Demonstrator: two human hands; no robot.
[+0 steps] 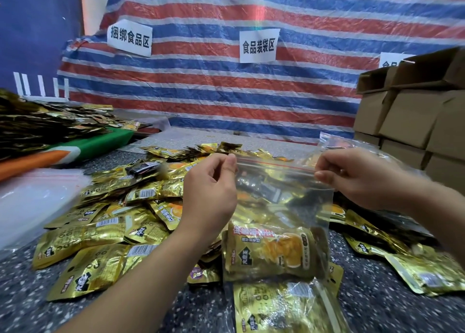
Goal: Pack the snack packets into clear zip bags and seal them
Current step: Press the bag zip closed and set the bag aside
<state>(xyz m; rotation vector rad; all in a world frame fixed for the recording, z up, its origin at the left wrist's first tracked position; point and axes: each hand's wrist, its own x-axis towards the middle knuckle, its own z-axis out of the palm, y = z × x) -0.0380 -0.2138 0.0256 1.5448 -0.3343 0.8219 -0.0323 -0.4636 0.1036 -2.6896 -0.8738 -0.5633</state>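
Both hands, left (211,181) and right (352,174), pinch a clear zip bag (289,196) holding a gold snack packet (269,252).

A red, white and blue striped tarp (226,86) hangs at twelve o'clock, bearing white paper signs (259,46). Stacked cardboard boxes (412,113) stand at two o'clock on the speckled table (377,295).

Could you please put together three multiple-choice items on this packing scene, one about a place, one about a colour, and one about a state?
1. Where are the cardboard boxes stacked?
A. at the far right
B. at the far left
C. beneath the hands

2. What colour is the line along the top of the clear zip bag?
A. green
B. red
C. black

3. How is the zip bag held?
A. lying flat, untouched
B. by one hand alone
C. by both hands at its top corners

Answers: 1 A, they stand at the right edge; 2 B, a red strip runs there; 3 C, the left hand and right hand each pinch a corner.
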